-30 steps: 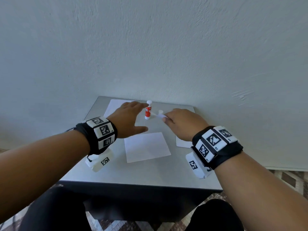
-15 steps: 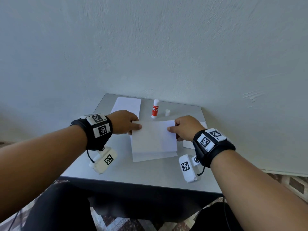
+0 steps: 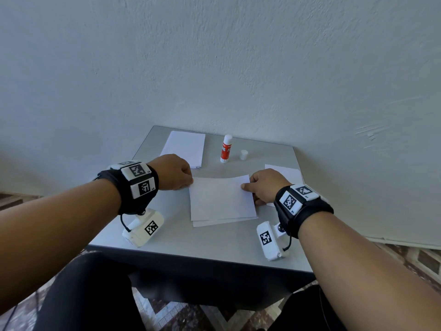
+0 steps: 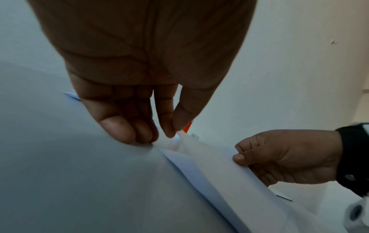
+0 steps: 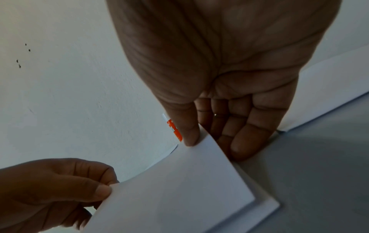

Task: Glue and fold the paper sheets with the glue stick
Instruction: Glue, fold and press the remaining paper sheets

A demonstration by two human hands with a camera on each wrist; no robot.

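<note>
Fold flap (image 3: 220, 197): white sheet folded toward the person, held up between both hands; its near edge stops just short of the layer under it, so a thin strip of lower paper shows. Thin, matte, slightly bowed.
Left hand (image 3: 177, 173): thumb and forefinger pinched on the flap's far-left corner; other fingertips (image 4: 127, 134) rest on the table.
Right hand (image 3: 266, 187): thumb on top, fingers curled beneath, clamped on the flap's right edge.
Progress: judged mid-fold; no crease pressed yet, flap not flat. Whether glue lies under it cannot be told (no sheen visible).
Table (image 3: 214, 244): smooth grey top, square corners, dull reflection.
Sheet at right (image 3: 290, 173): white paper partly under the right hand, just beyond its knuckles.
Folded sheets at left (image 3: 185, 145): white stack beyond the left hand, apparently done; count unclear.
Glue stick (image 3: 226, 149): beyond both hands, between them, upright; white and red cylinder, uncapped.
Cap (image 3: 244, 154): small white cylinder just right of the stick, apart from it.
Remaining: press flap down, crease, then the sheet at right.
</note>
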